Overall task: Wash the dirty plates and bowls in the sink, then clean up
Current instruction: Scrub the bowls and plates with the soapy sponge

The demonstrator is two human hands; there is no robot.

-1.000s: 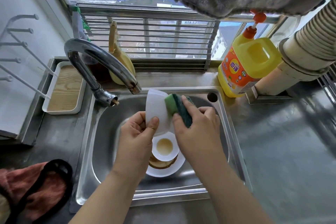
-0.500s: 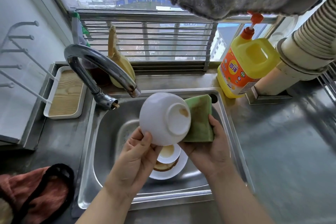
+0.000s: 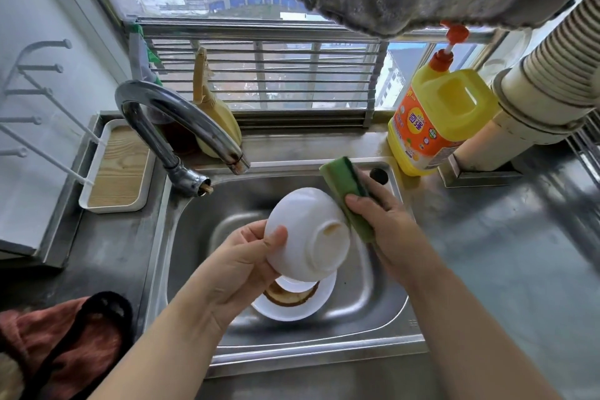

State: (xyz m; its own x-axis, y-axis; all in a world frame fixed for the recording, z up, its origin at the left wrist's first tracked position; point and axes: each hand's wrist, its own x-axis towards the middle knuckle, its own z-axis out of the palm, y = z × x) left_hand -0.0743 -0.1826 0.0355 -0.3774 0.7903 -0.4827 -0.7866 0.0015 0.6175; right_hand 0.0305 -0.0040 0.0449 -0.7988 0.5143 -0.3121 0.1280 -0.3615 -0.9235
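Both hands work above the stainless steel sink (image 3: 181,269). Left hand (image 3: 237,273) grips a white round bowl (image 3: 308,234) at its rim, thumb lying on the outer wall and fingers curled behind it; the bowl is tipped so its underside faces up, and a brown smear shows inside its foot ring. Right hand (image 3: 386,227) pinches a green rectangular sponge with a dark scouring face (image 3: 349,191), whose lower part touches the bowl's right side.

Under the bowl, on the sink floor, a white plate (image 3: 292,310) carries a smaller dish with brown residue. A curved chrome faucet (image 3: 175,120) rises from the sink's back left corner, its spout above the back edge. At the back right corner stands a yellow detergent jug with an orange label and red pump (image 3: 435,120). Left of the sink, a white tray with a wooden base (image 3: 117,169) lies on the steel counter; a reddish cloth with a black strap (image 3: 65,334) lies at the front left.
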